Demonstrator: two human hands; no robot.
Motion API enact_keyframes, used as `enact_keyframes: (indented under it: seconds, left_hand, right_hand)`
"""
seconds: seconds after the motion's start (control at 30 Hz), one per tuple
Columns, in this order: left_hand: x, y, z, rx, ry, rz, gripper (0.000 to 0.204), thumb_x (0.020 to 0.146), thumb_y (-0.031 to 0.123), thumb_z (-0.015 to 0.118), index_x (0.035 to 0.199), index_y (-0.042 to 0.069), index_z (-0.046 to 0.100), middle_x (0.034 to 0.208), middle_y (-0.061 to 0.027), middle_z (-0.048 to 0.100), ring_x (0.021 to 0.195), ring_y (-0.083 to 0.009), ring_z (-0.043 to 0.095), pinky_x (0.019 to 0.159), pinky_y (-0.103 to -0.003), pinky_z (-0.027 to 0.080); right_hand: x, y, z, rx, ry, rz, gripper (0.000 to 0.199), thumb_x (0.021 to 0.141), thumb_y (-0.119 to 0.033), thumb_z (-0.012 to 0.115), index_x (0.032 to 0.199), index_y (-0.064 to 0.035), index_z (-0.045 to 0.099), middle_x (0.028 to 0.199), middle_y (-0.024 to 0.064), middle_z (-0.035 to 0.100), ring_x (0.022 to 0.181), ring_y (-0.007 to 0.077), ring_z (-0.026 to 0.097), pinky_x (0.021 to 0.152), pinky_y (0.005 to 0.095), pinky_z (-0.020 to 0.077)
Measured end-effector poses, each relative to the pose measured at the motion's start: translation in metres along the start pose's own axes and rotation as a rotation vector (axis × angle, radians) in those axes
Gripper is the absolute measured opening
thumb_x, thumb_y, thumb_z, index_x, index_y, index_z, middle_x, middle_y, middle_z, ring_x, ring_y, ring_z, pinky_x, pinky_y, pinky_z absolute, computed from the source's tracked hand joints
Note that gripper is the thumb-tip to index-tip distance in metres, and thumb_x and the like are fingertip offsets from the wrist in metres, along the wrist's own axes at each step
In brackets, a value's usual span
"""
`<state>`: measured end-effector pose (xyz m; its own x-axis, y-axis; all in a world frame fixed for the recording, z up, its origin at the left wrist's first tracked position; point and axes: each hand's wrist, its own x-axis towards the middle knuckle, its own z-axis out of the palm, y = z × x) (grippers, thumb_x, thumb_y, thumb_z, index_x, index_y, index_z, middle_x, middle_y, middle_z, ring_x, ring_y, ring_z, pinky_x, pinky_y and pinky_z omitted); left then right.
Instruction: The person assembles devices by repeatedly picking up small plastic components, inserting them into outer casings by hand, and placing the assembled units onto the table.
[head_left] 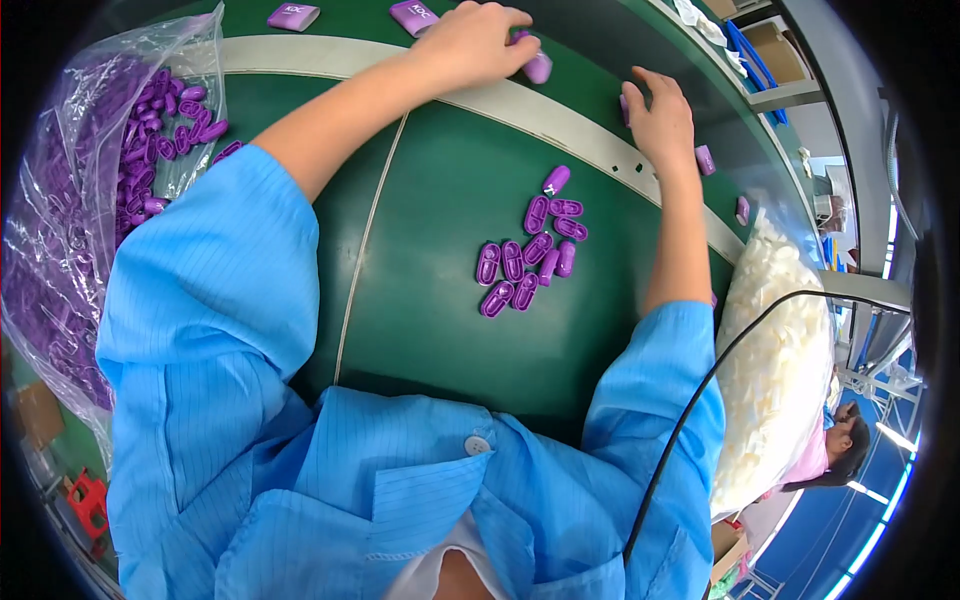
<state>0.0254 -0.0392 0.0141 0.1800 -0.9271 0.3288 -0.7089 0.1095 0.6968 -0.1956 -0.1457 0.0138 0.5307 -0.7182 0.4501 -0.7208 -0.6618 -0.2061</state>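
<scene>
My left hand (470,47) reaches over the far green strip, its fingers curled round a purple plastic piece, mostly hidden. Right beside its fingertips is a lighter purple oval piece (538,68). Farther right, my right hand (662,122) is raised with thumb and forefinger apart. A small purple piece (625,109) shows next to its thumb; I see no grip on it. Between my forearms, a loose group of purple oval plastic shells (512,260) lies on the green work surface (430,330); several show hollow insides, others lie rounded side up.
At left, a clear plastic bag (75,230) spills more purple shells. A bulky bag of cream-coloured pieces (775,370) stands at right, a black cable (690,400) running before it. Purple printed pieces (293,17) lie along the far strip beyond a pale rail (300,56). Another person (840,440) sits at right.
</scene>
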Motion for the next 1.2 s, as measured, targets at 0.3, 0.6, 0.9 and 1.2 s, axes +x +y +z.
enact_keyframes:
  seconds: [0.3,0.6,0.9,1.2]
  left_hand:
    - [-0.044,0.002,-0.019,0.269,0.228,0.385,0.032,0.079,0.023,0.057,0.102,0.001,0.057,0.088,-0.0161,0.062,0.086,-0.032,0.059,0.075,-0.04,0.048]
    - [-0.095,0.036,0.007,0.161,-0.252,0.844,0.016,0.069,0.006,0.059,0.085,0.005,0.063,0.091,-0.007,0.054,0.088,-0.0201,0.053,0.072,-0.029,0.048]
    - [-0.097,0.031,-0.002,0.158,-0.142,0.501,0.019,0.073,0.009,0.063,0.091,0.005,0.063,0.078,-0.0073,0.054,0.068,-0.0184,0.056,0.058,-0.027,0.047]
    - [-0.076,0.022,0.004,-0.69,-0.252,-0.156,0.028,0.085,0.01,0.059,0.112,0.002,0.059,0.087,-0.0061,0.064,0.072,-0.0092,0.059,0.068,-0.022,0.049]
  right_hand:
    - [-0.025,-0.003,-0.024,0.149,-0.146,0.302,0.031,0.077,-0.031,0.064,0.086,-0.0019,0.062,0.091,0.0145,0.063,0.074,0.0253,0.063,0.07,0.0347,0.0488]
    - [-0.084,-0.042,-0.042,0.779,-0.088,0.362,0.028,0.082,-0.011,0.062,0.106,0.0025,0.054,0.089,0.01,0.062,0.072,0.0114,0.06,0.063,0.0236,0.0499]
    - [-0.075,-0.07,-0.041,1.449,-0.333,0.523,0.025,0.083,-0.009,0.061,0.104,0.0025,0.055,0.092,0.0092,0.06,0.073,0.0128,0.06,0.068,0.0223,0.0491]
    - [-0.08,-0.088,-0.027,1.341,-0.318,0.485,0.03,0.081,-0.004,0.063,0.108,0.0041,0.055,0.092,0.0091,0.061,0.078,0.012,0.058,0.072,0.0233,0.0488]
